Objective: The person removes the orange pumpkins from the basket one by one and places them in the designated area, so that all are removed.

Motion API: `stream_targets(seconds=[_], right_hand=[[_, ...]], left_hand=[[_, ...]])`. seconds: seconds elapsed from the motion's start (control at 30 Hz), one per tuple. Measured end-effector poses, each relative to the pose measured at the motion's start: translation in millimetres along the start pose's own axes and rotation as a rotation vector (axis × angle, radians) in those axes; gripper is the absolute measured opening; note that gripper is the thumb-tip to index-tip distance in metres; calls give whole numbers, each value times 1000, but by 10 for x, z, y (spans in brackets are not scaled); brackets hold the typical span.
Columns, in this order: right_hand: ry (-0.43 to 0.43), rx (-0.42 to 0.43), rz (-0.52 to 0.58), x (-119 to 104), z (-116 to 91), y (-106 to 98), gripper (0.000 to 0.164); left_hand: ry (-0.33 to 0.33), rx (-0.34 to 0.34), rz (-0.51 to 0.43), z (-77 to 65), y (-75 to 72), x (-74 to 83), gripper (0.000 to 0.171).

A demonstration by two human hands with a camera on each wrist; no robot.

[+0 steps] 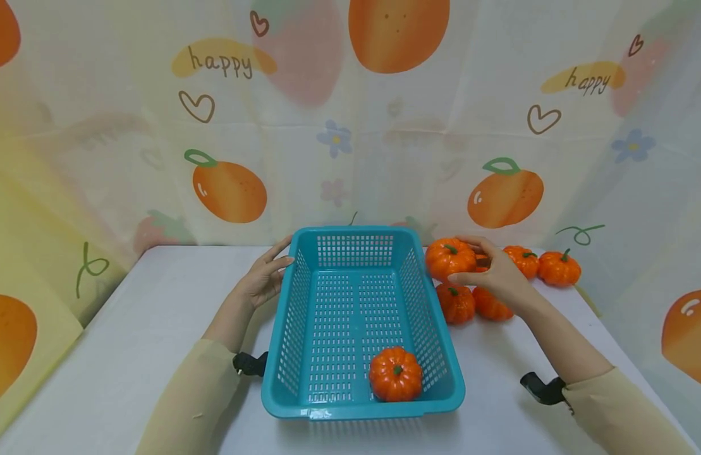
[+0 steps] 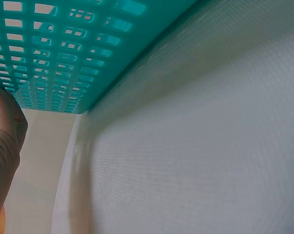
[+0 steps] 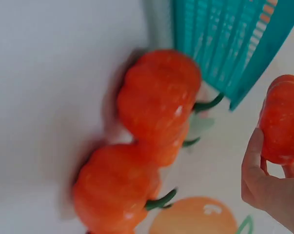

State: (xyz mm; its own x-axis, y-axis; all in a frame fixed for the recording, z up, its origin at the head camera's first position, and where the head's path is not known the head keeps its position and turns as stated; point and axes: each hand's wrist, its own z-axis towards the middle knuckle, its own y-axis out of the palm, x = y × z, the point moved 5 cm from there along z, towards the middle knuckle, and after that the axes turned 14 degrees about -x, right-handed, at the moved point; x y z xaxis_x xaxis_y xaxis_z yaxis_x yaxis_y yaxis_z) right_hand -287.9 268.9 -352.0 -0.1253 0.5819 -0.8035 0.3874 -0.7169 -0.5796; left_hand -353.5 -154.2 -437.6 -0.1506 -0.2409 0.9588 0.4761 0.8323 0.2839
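Observation:
A turquoise plastic basket (image 1: 361,411) stands on the table, with one small orange pumpkin (image 1: 396,374) in its near right corner. At the far left of the rim, my left hand (image 1: 265,278) grips the basket, thumb tip at the edge; the left wrist view shows this hand only partly, beside the perforated wall (image 2: 64,63). Just outside the right rim, my right hand (image 1: 492,268) holds another pumpkin (image 1: 449,258) between thumb and fingers. The right wrist view shows that held pumpkin (image 3: 283,119) raised above the table.
Several more pumpkins lie right of the basket: one (image 1: 455,303) by its wall, one (image 1: 491,304) under my right hand, and others (image 1: 559,268) toward the table's back right. A fruit-printed cloth (image 1: 384,170) hangs behind the white table (image 1: 128,354).

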Motion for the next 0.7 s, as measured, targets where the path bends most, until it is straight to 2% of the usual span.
stream_targets(seconds=[0.27,0.53,0.7], right_hand=[[83,53,52,227,-85,-246,86],[159,57,41,524,-172,-461,91],[178,60,61,715,-248,-570,90]], left_hand=[[7,-17,-12,14,6,-1,63],[6,-5,-3,5,-3,-8,63],[5,-8,-6,7,-1,-4,63]])
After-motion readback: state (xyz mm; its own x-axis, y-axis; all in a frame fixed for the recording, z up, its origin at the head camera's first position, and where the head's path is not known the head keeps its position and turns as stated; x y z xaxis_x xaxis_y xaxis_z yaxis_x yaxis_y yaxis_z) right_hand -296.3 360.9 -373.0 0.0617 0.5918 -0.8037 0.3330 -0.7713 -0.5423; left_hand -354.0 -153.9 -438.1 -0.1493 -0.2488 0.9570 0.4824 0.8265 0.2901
